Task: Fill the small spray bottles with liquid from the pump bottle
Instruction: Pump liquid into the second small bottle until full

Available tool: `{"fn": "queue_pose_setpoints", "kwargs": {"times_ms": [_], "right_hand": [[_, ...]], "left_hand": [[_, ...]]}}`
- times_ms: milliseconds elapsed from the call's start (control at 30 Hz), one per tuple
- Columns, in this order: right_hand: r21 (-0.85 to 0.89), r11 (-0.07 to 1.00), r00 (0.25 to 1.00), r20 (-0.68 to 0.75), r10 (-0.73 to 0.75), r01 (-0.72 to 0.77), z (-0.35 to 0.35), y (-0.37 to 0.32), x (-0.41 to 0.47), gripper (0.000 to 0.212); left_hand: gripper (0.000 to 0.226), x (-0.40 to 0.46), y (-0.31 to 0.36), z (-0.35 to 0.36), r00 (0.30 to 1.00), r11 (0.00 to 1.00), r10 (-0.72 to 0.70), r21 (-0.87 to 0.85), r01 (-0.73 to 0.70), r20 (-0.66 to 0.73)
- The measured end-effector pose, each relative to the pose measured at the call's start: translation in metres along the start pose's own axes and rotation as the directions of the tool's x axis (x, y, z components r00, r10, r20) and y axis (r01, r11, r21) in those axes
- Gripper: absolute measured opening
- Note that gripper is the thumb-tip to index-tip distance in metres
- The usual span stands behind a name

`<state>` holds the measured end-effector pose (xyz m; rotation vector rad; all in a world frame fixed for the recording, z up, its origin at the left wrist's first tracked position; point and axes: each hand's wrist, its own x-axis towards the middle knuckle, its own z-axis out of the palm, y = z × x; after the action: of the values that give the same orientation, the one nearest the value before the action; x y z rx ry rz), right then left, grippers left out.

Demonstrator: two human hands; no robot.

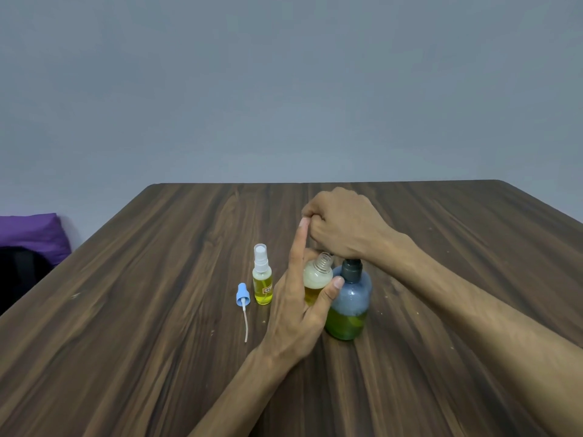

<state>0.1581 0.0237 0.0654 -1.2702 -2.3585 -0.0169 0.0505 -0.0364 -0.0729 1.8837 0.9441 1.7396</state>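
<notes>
The blue-tinted pump bottle stands on the table, green-yellow liquid in its lower part. My right hand is closed over its pump head, hiding the nozzle. My left hand holds an uncapped small spray bottle, tilted, its threaded neck up against the pump; yellow liquid and foam show inside. A second small spray bottle, capped with a white sprayer and holding yellow liquid, stands upright to the left. A blue spray cap with its white dip tube lies on the table beside it.
The dark wooden table runs to a far edge below a grey wall. A purple cushion and a dark object sit off the table's left side.
</notes>
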Motion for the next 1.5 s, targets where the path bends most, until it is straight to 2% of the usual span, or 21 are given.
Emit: {"fn": "queue_pose_setpoints", "kwargs": {"times_ms": [67, 233, 333, 367, 467, 500, 633, 733, 800, 933, 1000, 1100, 1167, 1300, 1433, 1500], "right_hand": [[-0.017, 1.0, 0.998, -0.064, -0.025, 0.024, -0.002, 0.0, 0.002, 0.021], [-0.047, 0.999, 1.0, 0.019, 0.022, -0.021, 0.003, -0.002, -0.004, 0.044], [-0.016, 1.0, 0.999, -0.038, -0.005, 0.004, -0.001, -0.001, 0.0, 0.027], [-0.019, 1.0, 0.999, -0.041, -0.003, 0.002, -0.001, -0.002, 0.0, 0.028], [-0.048, 0.999, 1.0, 0.01, 0.005, -0.005, 0.002, -0.003, -0.003, 0.044], [-0.044, 0.999, 1.0, 0.025, 0.0, 0.001, 0.001, -0.003, -0.003, 0.044], [0.014, 1.0, 1.0, -0.019, -0.006, 0.006, -0.003, 0.002, 0.0, 0.023], [-0.004, 1.0, 1.0, 0.016, 0.015, -0.015, 0.003, 0.001, -0.003, 0.045], [-0.017, 1.0, 1.0, 0.03, 0.006, -0.006, 0.006, 0.001, -0.002, 0.05], [0.002, 1.0, 1.0, 0.008, -0.015, 0.015, -0.002, 0.003, 0.003, 0.022], [0.01, 1.0, 1.0, 0.001, 0.0, 0.0, -0.003, 0.003, 0.001, 0.018], [-0.008, 1.0, 0.999, 0.033, 0.023, -0.022, 0.005, 0.001, -0.002, 0.044], [-0.027, 1.0, 0.999, 0.033, 0.013, -0.012, 0.007, 0.001, 0.0, 0.052], [-0.008, 1.0, 1.0, -0.025, -0.012, 0.012, -0.001, 0.003, 0.002, 0.024], [-0.02, 1.0, 1.0, 0.023, 0.015, -0.014, 0.002, 0.001, -0.002, 0.043], [-0.023, 1.0, 0.999, 0.044, 0.012, -0.011, 0.001, 0.0, -0.001, 0.034]], "left_hand": [[0.09, -0.001, -0.002, 0.0, 1.0, 0.999, 0.015, 0.03, -0.014, -0.018], [0.094, 0.0, 0.0, 0.0, 1.0, 1.0, -0.001, -0.014, 0.001, 0.011], [0.093, -0.002, -0.003, 0.0, 1.0, 1.0, 0.005, 0.023, -0.005, -0.01], [0.092, -0.002, -0.004, 0.0, 1.0, 1.0, 0.005, 0.024, -0.004, -0.011], [0.091, 0.0, -0.003, 0.0, 1.0, 1.0, -0.018, -0.01, 0.018, 0.007], [0.091, 0.0, -0.002, 0.0, 1.0, 1.0, -0.021, -0.01, 0.021, 0.009], [0.091, -0.001, -0.002, 0.0, 1.0, 0.999, 0.006, 0.048, -0.006, -0.006], [0.091, 0.0, 0.0, 0.001, 0.999, 0.999, -0.03, -0.012, 0.031, 0.014], [0.091, 0.0, -0.002, 0.0, 1.0, 1.0, -0.027, -0.011, 0.027, 0.012], [0.088, -0.002, -0.005, -0.001, 1.0, 1.0, -0.005, 0.02, 0.006, -0.001], [0.088, -0.003, -0.005, -0.001, 1.0, 0.999, 0.016, 0.035, -0.015, -0.012], [0.089, 0.0, -0.003, 0.0, 1.0, 1.0, -0.006, -0.008, 0.006, 0.011], [0.09, 0.001, -0.002, 0.0, 1.0, 0.999, -0.018, -0.031, 0.018, 0.013], [0.089, -0.001, -0.004, 0.0, 1.0, 1.0, -0.002, 0.025, 0.002, -0.006], [0.09, 0.0, -0.001, 0.0, 1.0, 1.0, -0.011, -0.001, 0.011, 0.007], [0.09, 0.0, 0.0, 0.0, 1.0, 1.0, -0.02, -0.007, 0.02, 0.01]]}}
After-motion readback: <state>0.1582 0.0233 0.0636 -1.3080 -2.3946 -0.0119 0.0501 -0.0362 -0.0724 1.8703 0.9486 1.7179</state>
